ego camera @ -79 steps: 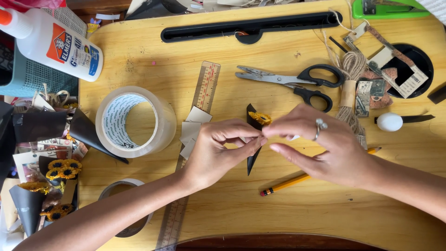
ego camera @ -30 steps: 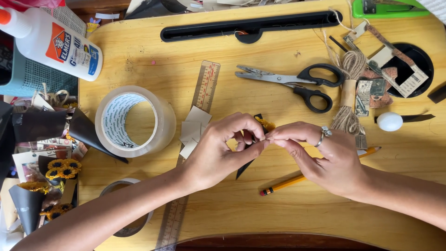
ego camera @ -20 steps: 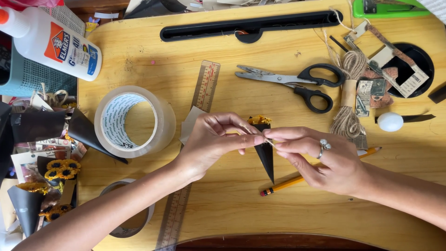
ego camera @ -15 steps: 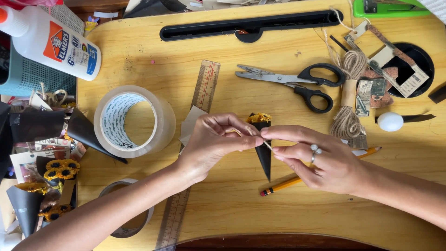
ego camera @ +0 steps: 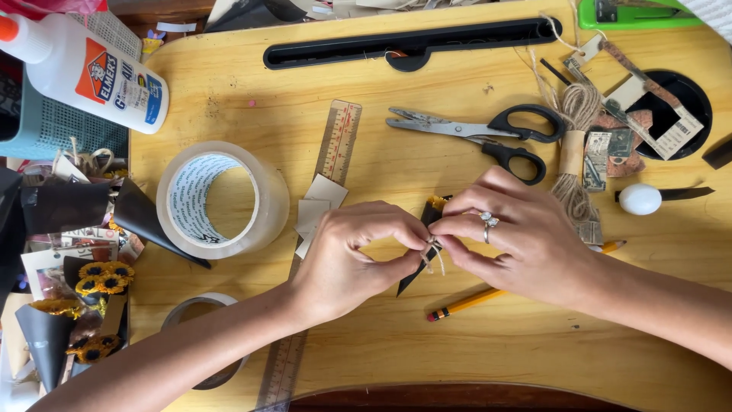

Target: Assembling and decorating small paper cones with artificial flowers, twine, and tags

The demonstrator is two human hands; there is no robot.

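Head view: my left hand (ego camera: 347, 255) and right hand (ego camera: 518, 240) are together over mid-worktop (ego camera: 427, 343), fingertips pinched on thin twine (ego camera: 436, 259) around a small black paper cone (ego camera: 418, 271). Cone looks light, crushable; twine limp. I'd grip near the tie. Scissors (ego camera: 488, 133) and pencil (ego camera: 488, 294) lie nearby.
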